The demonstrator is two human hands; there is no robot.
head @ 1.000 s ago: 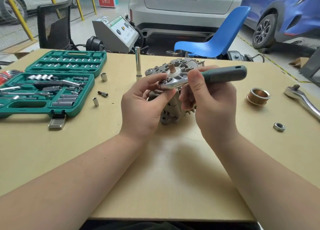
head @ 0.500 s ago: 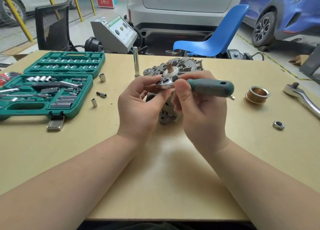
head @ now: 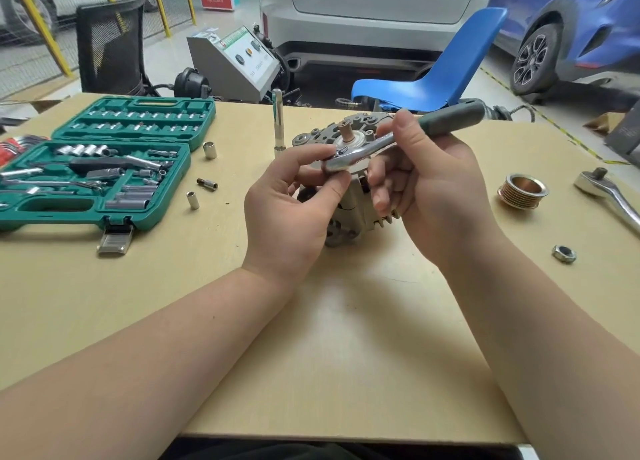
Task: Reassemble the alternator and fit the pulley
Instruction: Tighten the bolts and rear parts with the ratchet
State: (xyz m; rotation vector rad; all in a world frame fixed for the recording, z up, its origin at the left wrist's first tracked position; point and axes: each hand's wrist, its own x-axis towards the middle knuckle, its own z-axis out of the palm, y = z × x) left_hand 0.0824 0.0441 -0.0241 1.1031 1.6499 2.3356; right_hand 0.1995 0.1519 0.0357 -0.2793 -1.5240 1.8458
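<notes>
The grey alternator [head: 349, 213] stands on the table [head: 329, 355] at centre, its shaft end pointing up. A small ratchet [head: 446, 118] with a green-grey handle lies across its top. My right hand [head: 429, 196] grips the handle. My left hand [head: 294, 206] pinches the ratchet's chrome head between thumb and fingers, over the alternator's near edge. The ribbed pulley [head: 522, 191] sits apart on the table to the right, and a loose nut [head: 563, 253] lies nearer me on that side.
An open green socket case [head: 104, 168] fills the left of the table, with loose sockets [head: 209, 149] and a bit [head: 207, 183] beside it. An extension bar [head: 278, 123] stands upright behind the alternator. A large chrome ratchet [head: 613, 196] lies at far right. A blue chair [head: 436, 75] stands behind.
The ratchet handle has swung back and forth: it dropped toward me half a second ago and now points up and away to the right again. My left hand stays on the head.
</notes>
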